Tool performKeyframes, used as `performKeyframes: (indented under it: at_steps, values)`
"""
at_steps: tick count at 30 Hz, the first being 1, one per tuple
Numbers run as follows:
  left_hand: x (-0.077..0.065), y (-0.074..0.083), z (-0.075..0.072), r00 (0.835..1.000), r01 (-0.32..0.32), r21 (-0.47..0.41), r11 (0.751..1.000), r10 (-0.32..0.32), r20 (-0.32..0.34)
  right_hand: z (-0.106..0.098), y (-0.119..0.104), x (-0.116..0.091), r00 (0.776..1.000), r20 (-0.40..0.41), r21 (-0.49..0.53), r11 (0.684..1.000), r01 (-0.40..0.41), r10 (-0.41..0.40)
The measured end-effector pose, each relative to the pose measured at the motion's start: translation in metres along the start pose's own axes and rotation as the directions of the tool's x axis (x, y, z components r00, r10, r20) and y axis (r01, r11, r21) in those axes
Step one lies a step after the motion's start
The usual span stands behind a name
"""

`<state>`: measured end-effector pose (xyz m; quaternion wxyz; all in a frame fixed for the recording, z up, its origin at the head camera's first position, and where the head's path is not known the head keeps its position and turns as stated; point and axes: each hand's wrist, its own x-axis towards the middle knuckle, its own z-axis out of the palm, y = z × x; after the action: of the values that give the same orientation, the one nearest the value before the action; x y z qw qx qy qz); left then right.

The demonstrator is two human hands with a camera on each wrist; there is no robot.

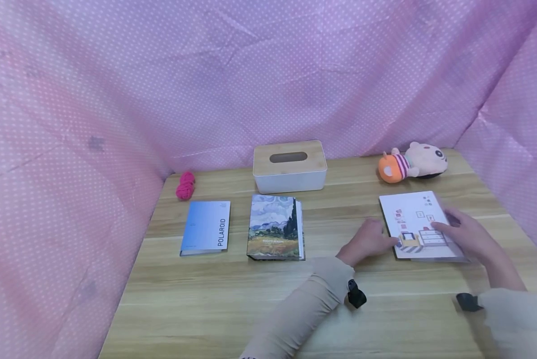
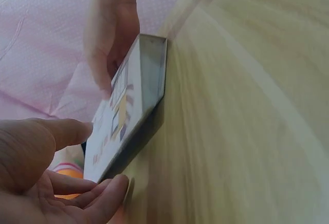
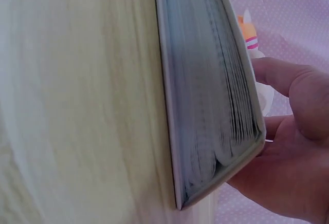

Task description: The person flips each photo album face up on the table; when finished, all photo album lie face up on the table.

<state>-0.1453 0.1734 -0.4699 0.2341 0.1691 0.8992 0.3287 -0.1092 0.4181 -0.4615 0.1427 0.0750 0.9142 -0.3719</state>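
From my feed, I've got the right hand [image 1: 469,236] gripping the white album [image 1: 409,212]; left hand [image 1: 368,242] seems to pinch the opposite edge, wrist cam's murky.

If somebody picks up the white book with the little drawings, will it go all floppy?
Probably not: the white book looks stiff, since its covers look straight-edged. It may feel fairly heavy, with a thick stack of pages inside. Those pages might fan open, as their edges look loose.

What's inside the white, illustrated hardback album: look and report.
Inside the white, illustrated hardback album, greyish stacked page edges show along one side. The page faces, and anything on them, are covered.
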Motion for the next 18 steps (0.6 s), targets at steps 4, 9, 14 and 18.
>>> performKeyframes:
  at_steps: [4, 9, 14, 18]
  values:
    - [-0.003, 0.007, 0.007, 1.0, 0.0, -0.065, 0.998, 0.001, 0.005, -0.001, 0.0, -0.001, 1.0, 0.011, -0.016, 1.0, -0.013, 0.013]
    - [-0.006, 0.012, 0.015, 0.999, 0.035, -0.098, 0.995, -0.037, -0.018, 0.002, 0.002, -0.001, 1.0, -0.017, -0.012, 1.0, -0.009, 0.009]
    - [-0.005, 0.017, 0.025, 0.993, 0.063, -0.106, 0.992, -0.074, -0.097, 0.006, 0.005, -0.001, 0.997, -0.071, 0.003, 1.0, -0.003, 0.003]
    - [-0.005, 0.021, 0.032, 0.984, 0.079, -0.088, 0.993, -0.092, -0.153, 0.007, 0.007, -0.003, 0.995, -0.088, 0.068, 0.997, -0.044, 0.05]
